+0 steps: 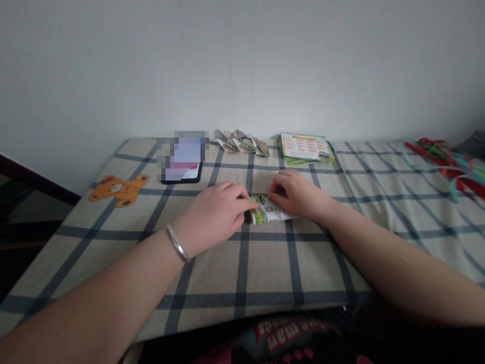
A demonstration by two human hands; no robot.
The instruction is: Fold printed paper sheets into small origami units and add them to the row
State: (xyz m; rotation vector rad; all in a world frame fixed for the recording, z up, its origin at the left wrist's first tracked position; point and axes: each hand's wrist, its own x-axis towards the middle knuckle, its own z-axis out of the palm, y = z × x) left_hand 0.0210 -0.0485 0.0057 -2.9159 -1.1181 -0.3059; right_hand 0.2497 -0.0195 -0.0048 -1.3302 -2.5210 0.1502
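Note:
A green and white printed paper leaflet (272, 213) lies on the checked tablecloth in front of me, and it looks folded. My left hand (214, 215), with a silver bangle at the wrist, has its fingers closed at the leaflet's left edge. At the upper right part of the leaflet, my right hand (299, 194) is closed with thumb and fingers curled onto the paper. That hand hides the leaflet's far right corner.
Behind the hands, several folded paper pieces (244, 143) sit near the wall, beside a stack of printed sheets (306, 147). A phone (185, 162) and a bear-shaped cutout (120, 189) lie at the left. Coloured ribbons (447, 164) are heaped at the right on the tablecloth (212, 288).

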